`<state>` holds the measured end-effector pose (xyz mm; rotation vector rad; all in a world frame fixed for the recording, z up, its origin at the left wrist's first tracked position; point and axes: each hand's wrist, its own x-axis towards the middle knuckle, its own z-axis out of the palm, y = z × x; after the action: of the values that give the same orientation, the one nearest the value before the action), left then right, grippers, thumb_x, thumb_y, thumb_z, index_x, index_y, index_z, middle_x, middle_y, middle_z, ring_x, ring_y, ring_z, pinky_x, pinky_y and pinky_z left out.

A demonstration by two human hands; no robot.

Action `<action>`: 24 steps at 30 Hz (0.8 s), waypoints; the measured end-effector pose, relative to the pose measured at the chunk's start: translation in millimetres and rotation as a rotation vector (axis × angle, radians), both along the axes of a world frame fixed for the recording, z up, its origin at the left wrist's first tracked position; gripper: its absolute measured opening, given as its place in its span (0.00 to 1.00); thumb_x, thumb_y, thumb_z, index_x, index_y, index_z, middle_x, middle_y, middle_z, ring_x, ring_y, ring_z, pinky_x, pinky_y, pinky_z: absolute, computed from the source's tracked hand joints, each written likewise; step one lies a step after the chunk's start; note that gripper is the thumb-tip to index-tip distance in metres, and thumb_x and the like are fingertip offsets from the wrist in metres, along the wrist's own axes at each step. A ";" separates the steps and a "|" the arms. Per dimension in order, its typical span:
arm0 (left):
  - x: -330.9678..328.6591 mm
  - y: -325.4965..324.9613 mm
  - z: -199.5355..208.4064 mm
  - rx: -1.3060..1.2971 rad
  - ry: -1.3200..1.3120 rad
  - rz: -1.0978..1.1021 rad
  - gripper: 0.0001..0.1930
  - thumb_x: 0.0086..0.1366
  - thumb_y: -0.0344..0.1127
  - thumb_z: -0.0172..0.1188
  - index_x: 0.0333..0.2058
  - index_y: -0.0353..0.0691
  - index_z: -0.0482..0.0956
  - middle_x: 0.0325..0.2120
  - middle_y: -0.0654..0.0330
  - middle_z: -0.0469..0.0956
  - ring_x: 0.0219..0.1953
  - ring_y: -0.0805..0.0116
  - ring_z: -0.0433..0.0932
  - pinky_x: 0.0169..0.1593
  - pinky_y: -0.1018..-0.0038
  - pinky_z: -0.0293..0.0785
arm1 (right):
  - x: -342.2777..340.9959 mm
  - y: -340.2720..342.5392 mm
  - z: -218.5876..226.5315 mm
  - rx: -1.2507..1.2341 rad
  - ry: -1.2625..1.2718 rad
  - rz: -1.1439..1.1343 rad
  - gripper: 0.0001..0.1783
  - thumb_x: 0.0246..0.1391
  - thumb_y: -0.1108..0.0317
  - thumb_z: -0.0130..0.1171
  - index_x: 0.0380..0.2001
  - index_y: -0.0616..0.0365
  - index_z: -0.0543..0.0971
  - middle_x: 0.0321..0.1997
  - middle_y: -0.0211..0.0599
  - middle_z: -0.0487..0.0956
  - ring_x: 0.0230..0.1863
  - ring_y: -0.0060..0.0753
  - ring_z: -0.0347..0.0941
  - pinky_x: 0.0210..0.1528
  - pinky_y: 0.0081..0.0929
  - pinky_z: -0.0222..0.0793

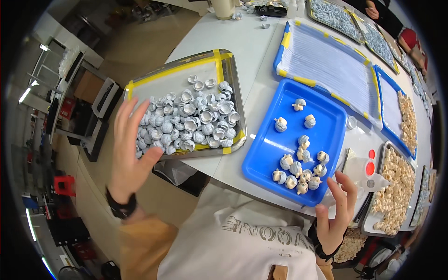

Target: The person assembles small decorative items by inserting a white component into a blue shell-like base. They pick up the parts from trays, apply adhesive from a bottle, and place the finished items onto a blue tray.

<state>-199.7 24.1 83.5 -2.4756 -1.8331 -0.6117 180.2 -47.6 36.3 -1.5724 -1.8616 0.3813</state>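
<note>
My left hand (128, 156) is raised with its fingers stretched out, holding nothing. It hovers by the near left side of a metal tray (238, 100) edged in yellow tape, which is heaped with pale blue-grey hollow hair-shaped shells (186, 122). At the near right corner of a blue plastic tray (256, 158) is my right hand (337, 210); its fingers are loosely bent and apart, with nothing seen between them. Several small doll heads with blue-grey hair (286, 162) lie in the blue tray, mostly clustered toward its near end.
Behind the blue tray lies a blue-rimmed tray lined with white sheet (326, 63). To the right, a metal tray (383, 224) holds many beige doll-head pieces (396, 182). White squeeze bottles (373, 183) stand beside my right hand. Another person's hand (372, 12) shows at the far right.
</note>
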 end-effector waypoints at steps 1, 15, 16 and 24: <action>2.8 14.9 22.1 -0.030 0.044 -0.132 0.35 0.60 0.51 0.57 0.61 0.38 0.61 0.62 0.45 0.56 0.64 0.45 0.53 0.65 0.58 0.49 | 4.4 1.7 -3.0 0.004 0.032 0.025 0.24 0.52 0.61 0.56 0.50 0.63 0.74 0.56 0.53 0.68 0.55 0.51 0.64 0.58 0.44 0.58; 17.2 190.8 -37.4 -0.674 0.100 -0.195 0.23 0.67 0.54 0.48 0.51 0.42 0.67 0.39 0.55 0.63 0.43 0.63 0.66 0.50 0.71 0.63 | 11.1 4.0 -0.3 0.050 0.136 0.041 0.23 0.49 0.62 0.63 0.47 0.62 0.76 0.53 0.53 0.70 0.52 0.51 0.67 0.53 0.42 0.63; 20.7 190.1 -39.4 -0.671 0.053 -0.259 0.22 0.68 0.53 0.47 0.51 0.42 0.67 0.39 0.56 0.63 0.43 0.64 0.66 0.50 0.71 0.63 | 11.6 4.3 -1.5 0.043 0.147 0.043 0.23 0.48 0.62 0.63 0.46 0.62 0.76 0.53 0.52 0.70 0.52 0.51 0.67 0.53 0.41 0.63; 40.2 181.7 -44.6 -0.621 0.045 -0.424 0.19 0.65 0.47 0.55 0.48 0.42 0.68 0.41 0.56 0.64 0.46 0.65 0.65 0.51 0.72 0.62 | 10.7 5.8 -1.6 0.009 0.178 0.082 0.22 0.46 0.65 0.65 0.46 0.62 0.77 0.51 0.52 0.71 0.51 0.50 0.68 0.52 0.40 0.64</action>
<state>-159.4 205.8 38.8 -3.2769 -1.6742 0.0498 190.9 -41.9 34.7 -1.4109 -1.7915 0.5318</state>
